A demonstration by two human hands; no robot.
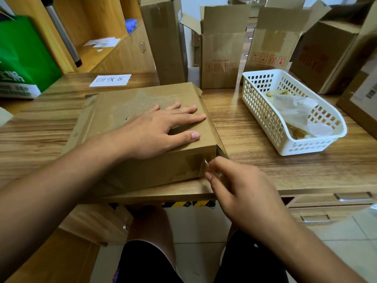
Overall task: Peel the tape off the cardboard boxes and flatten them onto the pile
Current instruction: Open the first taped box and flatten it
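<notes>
A flat brown cardboard box (126, 107) lies on the wooden table in front of me, with clear tape across its top and over its near side. My left hand (159, 129) rests flat on the box top, fingers spread. At the box's near right corner, my right hand (236, 186) pinches a loose end of the tape (196, 163) between thumb and forefinger. Behind the box stand several opened cardboard boxes (221, 58) in a row.
A white plastic basket (263, 111) holding crumpled tape and paper sits to the right. A paper label (111, 80) with handwriting lies at the back left, a green bag (22, 54) further left. More boxes (326, 56) crowd the right edge. Wooden shelves stand behind.
</notes>
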